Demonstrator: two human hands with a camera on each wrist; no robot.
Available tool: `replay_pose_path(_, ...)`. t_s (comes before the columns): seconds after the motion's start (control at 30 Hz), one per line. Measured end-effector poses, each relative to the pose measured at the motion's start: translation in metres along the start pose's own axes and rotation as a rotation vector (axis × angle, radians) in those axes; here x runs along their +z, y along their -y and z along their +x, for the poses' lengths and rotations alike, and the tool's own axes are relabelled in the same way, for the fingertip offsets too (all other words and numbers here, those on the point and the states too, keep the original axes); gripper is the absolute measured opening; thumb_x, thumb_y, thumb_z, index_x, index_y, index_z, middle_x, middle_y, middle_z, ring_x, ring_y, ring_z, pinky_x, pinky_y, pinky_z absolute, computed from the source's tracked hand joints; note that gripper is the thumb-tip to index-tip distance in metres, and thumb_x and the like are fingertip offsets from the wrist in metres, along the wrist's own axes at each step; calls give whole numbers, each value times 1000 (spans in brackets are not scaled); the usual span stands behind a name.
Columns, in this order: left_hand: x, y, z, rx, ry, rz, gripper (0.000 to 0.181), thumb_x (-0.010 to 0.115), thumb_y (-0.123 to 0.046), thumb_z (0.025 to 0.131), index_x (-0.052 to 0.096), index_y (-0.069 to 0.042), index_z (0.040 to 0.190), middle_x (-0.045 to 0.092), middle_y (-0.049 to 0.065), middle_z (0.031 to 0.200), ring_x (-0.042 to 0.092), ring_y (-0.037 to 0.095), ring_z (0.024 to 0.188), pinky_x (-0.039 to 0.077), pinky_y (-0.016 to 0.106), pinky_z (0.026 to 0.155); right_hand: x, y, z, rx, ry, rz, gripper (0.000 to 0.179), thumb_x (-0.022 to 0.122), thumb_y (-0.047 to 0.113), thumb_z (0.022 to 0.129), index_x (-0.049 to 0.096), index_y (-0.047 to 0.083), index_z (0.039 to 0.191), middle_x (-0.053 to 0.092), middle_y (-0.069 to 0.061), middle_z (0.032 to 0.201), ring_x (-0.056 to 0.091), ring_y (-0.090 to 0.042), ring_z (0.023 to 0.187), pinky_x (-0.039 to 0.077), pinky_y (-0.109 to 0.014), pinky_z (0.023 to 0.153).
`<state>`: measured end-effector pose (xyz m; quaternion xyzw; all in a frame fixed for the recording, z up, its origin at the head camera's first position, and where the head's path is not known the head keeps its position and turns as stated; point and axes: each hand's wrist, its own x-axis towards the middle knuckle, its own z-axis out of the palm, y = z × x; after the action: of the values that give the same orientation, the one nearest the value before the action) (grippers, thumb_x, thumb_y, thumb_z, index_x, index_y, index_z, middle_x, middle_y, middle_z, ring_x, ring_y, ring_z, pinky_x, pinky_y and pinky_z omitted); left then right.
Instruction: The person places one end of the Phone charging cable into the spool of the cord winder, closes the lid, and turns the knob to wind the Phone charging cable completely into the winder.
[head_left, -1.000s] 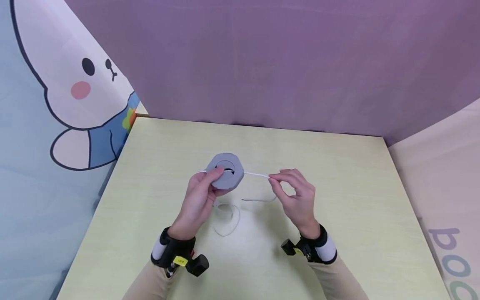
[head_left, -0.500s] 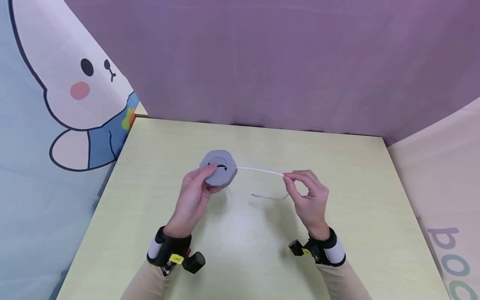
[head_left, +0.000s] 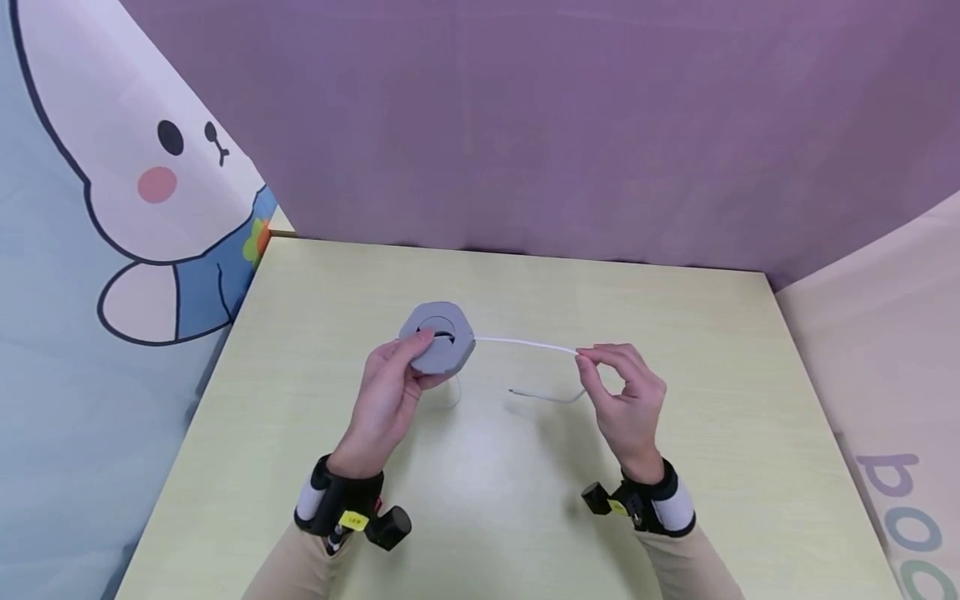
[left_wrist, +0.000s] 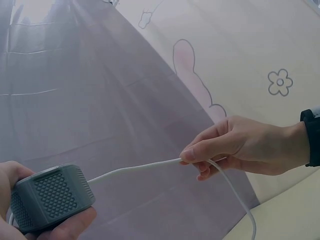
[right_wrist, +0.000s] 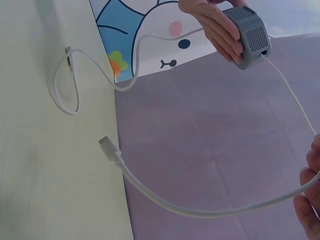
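Observation:
My left hand (head_left: 386,396) grips a grey, many-sided cable winder (head_left: 450,354), its thumb across the round centre. Small textured bumps cover the winder's sides in the left wrist view. From its right side a white charging cable (head_left: 517,341) runs nearly straight to my right hand (head_left: 626,400), which pinches it between thumb and fingertips. Past that pinch the cable's free end curves down and back left, and a small plug (right_wrist: 109,149) tips it. Another length of cable (right_wrist: 137,62) leaves the winder's far side and ends in a loop low down, with a metal-tipped connector (right_wrist: 69,56).
Both hands are above a pale wooden table (head_left: 480,517). A purple cloth (head_left: 525,125) hangs behind its back edge. To the left is a blue curtain with a rabbit print (head_left: 172,183), to the right a pale lettered one (head_left: 885,375).
My right hand has moved right, and the cable stretch between it and the winder is longer. The winder has shifted slightly left. The loop below it shows much smaller in the head view.

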<state>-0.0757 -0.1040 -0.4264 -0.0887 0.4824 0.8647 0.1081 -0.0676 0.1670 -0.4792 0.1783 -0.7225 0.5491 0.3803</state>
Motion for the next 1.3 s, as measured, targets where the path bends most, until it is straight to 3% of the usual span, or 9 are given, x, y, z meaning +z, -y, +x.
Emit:
replay_pose_path(0.33,-4,5,-1,2,-10,13,47,49,-8,106,41,11,148,62,14,131,73,12,98,62,32,86,-2,-4,-8,1,-38,7,8,76,-2,87,76,-10,88,70,-25,81,67,-8,89,55,-19,84)
replay_pose_path(0.67,-7,4,1,13,-2,2,48,49,-8,106,39,12,149,49,20,142,72,14,101,62,32,86,-4,-8,-12,15,-62,-10,5,74,-8,85,75,-11,88,69,-25,80,67,-7,89,54,-19,85)
replay_pose_path(1.0,-7,6,-1,20,-18,-1,46,50,-7,106,40,11,147,58,15,134,73,14,99,62,33,86,-8,-15,-17,28,-75,-20,12,75,-1,89,74,-13,89,70,-25,81,67,-6,88,55,-20,86)
replay_pose_path(1.07,-7,7,-1,20,-14,-2,46,50,-7,106,40,11,147,59,14,132,73,14,99,61,33,86,-9,-16,-18,61,-43,-20,5,74,-7,88,74,-12,90,70,-23,82,67,-5,88,54,-20,86)
replay_pose_path(1.13,-7,8,-2,20,-12,-1,45,50,-8,106,40,10,146,59,14,132,73,14,99,61,32,87,-11,-16,-18,117,21,-14,9,71,-13,86,74,-10,95,71,-20,84,66,-3,88,52,-19,87)
replay_pose_path(1.3,-5,9,-4,21,-7,-6,46,49,-8,106,39,10,147,57,16,134,72,14,101,61,32,87,-12,-15,-24,274,272,56,28,64,-16,91,65,-6,117,70,-12,86,65,-3,86,48,-19,96)
